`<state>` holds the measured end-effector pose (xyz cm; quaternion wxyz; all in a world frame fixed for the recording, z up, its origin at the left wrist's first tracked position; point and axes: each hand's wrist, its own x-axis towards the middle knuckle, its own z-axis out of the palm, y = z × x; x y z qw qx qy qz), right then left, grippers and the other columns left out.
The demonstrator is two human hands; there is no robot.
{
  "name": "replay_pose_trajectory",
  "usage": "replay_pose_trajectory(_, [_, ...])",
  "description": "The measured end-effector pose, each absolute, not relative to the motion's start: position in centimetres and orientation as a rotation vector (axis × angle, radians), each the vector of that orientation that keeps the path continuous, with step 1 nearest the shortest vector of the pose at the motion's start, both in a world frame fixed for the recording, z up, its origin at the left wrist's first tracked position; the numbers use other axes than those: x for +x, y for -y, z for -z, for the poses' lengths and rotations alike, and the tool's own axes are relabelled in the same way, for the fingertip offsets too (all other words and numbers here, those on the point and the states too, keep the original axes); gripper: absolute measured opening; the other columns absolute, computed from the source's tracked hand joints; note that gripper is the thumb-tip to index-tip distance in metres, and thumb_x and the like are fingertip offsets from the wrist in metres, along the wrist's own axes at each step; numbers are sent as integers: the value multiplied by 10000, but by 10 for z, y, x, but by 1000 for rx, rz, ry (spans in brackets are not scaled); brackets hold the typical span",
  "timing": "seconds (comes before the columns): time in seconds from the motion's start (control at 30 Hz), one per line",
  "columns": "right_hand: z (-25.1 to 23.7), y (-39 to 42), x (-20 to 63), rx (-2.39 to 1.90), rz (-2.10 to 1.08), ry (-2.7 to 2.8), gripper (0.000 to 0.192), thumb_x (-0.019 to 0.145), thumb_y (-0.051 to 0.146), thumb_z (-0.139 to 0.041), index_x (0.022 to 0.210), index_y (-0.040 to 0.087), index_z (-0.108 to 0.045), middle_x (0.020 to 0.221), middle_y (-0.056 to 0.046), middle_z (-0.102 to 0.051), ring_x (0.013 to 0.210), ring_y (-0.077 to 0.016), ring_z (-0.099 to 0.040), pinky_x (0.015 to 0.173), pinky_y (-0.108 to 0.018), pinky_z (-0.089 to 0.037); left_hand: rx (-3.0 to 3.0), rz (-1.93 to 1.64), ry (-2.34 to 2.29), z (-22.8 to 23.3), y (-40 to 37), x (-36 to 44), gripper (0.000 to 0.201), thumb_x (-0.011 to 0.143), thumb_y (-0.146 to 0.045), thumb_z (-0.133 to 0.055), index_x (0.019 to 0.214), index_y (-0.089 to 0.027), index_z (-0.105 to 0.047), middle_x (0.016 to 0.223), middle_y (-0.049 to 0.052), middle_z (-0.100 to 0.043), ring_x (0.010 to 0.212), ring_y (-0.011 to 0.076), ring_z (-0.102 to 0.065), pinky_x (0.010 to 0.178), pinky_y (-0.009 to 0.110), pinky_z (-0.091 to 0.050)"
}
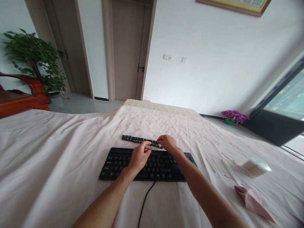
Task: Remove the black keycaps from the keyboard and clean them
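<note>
Head view, looking forward and down over a cloth-covered surface. A black keyboard (152, 164) lies on the pale, pink-patterned cloth (59, 152), its cable (144, 199) running toward the viewer. Just beyond its far edge, a row of loose black keycaps (137, 139) lies on the cloth, parallel to the keyboard.

The left hand (140, 155) rests over the upper middle of the keyboard, its fingers curled together, with the tips at the near end of the keycap row; whether they pinch a keycap cannot be told. The right hand (167, 142) lies beyond the keyboard's far edge at the right end of the row, fingers bent down and close together upon the keycaps; whether it grips one also cannot be told. The two hands sit just beside each other, fingertips nearly meeting.

To the right, well apart from the keyboard, are a round container of thin sticks (255, 167) lying on its side, several loose sticks (211, 165), and a folded pink cloth (254, 201). In the background stand a door (128, 50), a leafy plant (33, 57), a pot of purple flowers (234, 116) and a window (285, 101).
</note>
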<state>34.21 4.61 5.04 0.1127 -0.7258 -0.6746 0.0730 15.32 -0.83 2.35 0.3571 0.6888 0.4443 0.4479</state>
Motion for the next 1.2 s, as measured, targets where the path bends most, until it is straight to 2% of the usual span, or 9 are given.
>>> replay_pose_trajectory(0.23, [-51,-42,344,-2075,-219,1946,234,814,385,-556,866,254,-744,857,-59,-713,863,-229,-638,701,-285,-412,1791,-1165,-1152,-22,8,153,327,767,-98,-534,1072,-193,-602,886,20,-701,770,120,-661,768,243,-519])
replay_pose_trajectory(0.33, [-59,-36,345,-2018,-218,1933,349,887,421,-455,850,212,-731,836,-74,-710,833,-212,-639,704,-275,-416,1785,-1162,-1147,-22,8,153,317,767,-93,-533,1060,-192,-606,877,17,-702,771,120,-664,772,242,-520])
replay_pose_trajectory(0.47, [-80,-20,344,-1752,-216,1958,478,960,435,-287,910,221,-712,880,-38,-711,866,-166,-628,767,-249,-419,1770,-1157,-1137,-24,10,154,307,767,-93,-536,1050,-190,-607,869,13,-697,766,118,-660,765,236,-520])
replay_pose_trajectory(0.6, [-94,2,344,-1563,-188,1964,448,940,453,-339,860,239,-725,796,-21,-691,830,-168,-612,777,-263,-421,1790,-1140,-1155,-24,10,154,304,764,-92,-533,1038,-192,-619,869,9,-691,756,114,-648,765,240,-516])
replay_pose_trajectory(0.77, [-85,16,344,-1376,-542,1875,406,917,437,-392,934,180,-706,796,-23,-680,623,-121,-583,602,-230,-461,1832,-1123,-1139,-21,10,154,296,769,-82,-532,1021,-198,-635,895,9,-694,788,115,-646,785,249,-514])
replay_pose_trajectory(1.0, [-72,22,341,-1190,-751,1921,377,912,417,-428,833,172,-703,823,-36,-677,752,-148,-608,609,-223,-481,1908,-1115,-1124,-20,12,156,253,783,-97,-541,980,-211,-653,911,10,-694,816,125,-644,788,247,-506])
replay_pose_trajectory(1.2, [-65,24,340,-1212,-733,2033,385,919,443,-431,814,170,-681,809,-23,-670,699,-129,-583,622,-219,-450,2006,-1068,-1138,-19,13,155,251,794,-114,-530,988,-217,-650,928,9,-690,847,139,-632,807,256,-483])
